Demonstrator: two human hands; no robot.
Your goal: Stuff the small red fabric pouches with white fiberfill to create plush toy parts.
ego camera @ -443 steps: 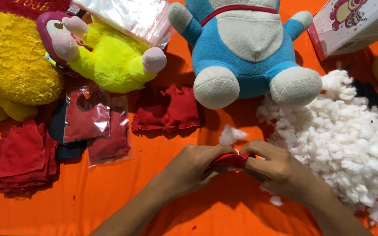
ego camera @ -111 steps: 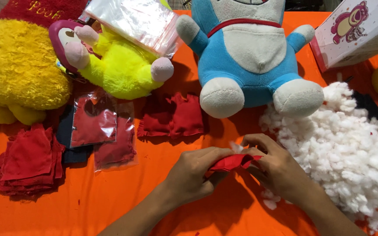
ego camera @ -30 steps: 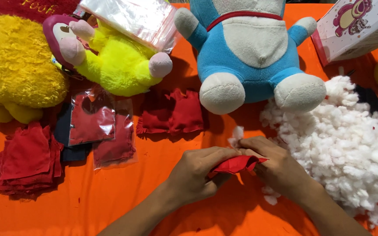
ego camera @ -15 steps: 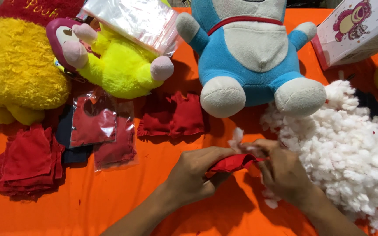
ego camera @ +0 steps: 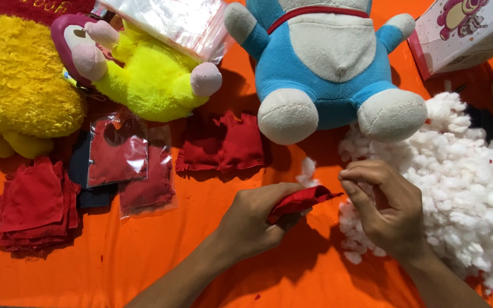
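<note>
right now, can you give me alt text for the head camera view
Seen from above, a left hand grips a small red fabric pouch while the right hand pinches white stuffing from a heap on an orange cloth. Plush toys, including a blue one, sit behind.

Bright, even light falls from above on my orange cloth [ego camera: 144, 268], and its colour is strongly saturated. My left hand [ego camera: 252, 219] throws a soft dark shadow toward the near edge; the blue plush toy [ego camera: 320, 57] shades the cloth under its feet. Glare streaks the clear plastic bag [ego camera: 172, 23] at the far edge and the small packets [ego camera: 118, 159]. The white stuffing [ego camera: 463, 188] looks nearly washed out. Focus is sharp, with slight softness at the corners.
</note>
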